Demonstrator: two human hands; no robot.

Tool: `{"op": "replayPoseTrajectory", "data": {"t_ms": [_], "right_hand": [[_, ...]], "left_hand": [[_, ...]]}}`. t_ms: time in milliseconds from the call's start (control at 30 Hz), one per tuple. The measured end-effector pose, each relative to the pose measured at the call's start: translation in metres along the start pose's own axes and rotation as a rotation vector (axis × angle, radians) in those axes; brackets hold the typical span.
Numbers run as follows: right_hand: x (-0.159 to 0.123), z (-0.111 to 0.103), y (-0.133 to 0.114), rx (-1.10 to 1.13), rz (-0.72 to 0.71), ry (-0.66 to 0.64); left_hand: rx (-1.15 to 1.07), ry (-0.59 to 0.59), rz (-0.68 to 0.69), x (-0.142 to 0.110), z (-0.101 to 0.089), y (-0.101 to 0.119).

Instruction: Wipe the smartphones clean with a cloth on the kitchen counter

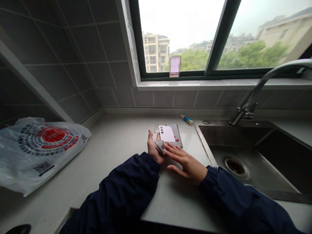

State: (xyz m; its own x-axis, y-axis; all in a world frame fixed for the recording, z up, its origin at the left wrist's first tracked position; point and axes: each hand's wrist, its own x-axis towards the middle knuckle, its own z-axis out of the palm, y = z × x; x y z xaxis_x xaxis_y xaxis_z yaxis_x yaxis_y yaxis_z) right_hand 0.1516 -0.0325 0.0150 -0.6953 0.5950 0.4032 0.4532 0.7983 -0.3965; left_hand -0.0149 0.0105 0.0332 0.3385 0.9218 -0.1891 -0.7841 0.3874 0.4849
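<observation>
My left hand (154,149) is palm up around a pale lavender smartphone (167,134). The phone's back faces me, with a column of three camera lenses at its upper left. A crumpled grey cloth (160,146) lies across the phone's lower end, partly over my left palm. My right hand (186,162) rests its stretched fingers flat on the cloth, thumb held apart. Beyond the phone, a dark flat rectangular thing (179,136) lies on the white counter (124,139), partly hidden. At its left is the edge of a clear, thin-rimmed item (158,127).
A blue and white tube (187,119) lies near the back wall. To the right are a steel sink (255,165) and a chrome faucet (246,97). A printed white plastic bag (46,143) sits at the left. A window (180,32) is ahead.
</observation>
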Motion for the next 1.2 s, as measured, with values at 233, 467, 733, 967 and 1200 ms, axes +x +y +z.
{"op": "replayPoseTrajectory", "data": {"t_ms": [233,467,733,967,1200], "right_hand": [[-0.001,0.002,0.000,-0.015,-0.007,-0.031],[-0.002,0.007,0.006,-0.066,0.073,-0.049],[-0.004,0.015,0.019,-0.196,0.126,0.137],[-0.004,0.011,0.024,-0.226,0.210,0.240],[-0.003,0.008,0.025,-0.209,0.264,0.293]], "left_hand": [[0.022,0.023,-0.004,0.001,-0.002,0.003],[-0.070,-0.051,-0.021,-0.003,0.004,-0.012],[0.001,-0.255,-0.149,-0.006,0.006,-0.022],[0.121,-0.402,-0.133,-0.011,0.008,-0.025],[0.116,-0.427,-0.162,-0.014,0.009,-0.026]]}}
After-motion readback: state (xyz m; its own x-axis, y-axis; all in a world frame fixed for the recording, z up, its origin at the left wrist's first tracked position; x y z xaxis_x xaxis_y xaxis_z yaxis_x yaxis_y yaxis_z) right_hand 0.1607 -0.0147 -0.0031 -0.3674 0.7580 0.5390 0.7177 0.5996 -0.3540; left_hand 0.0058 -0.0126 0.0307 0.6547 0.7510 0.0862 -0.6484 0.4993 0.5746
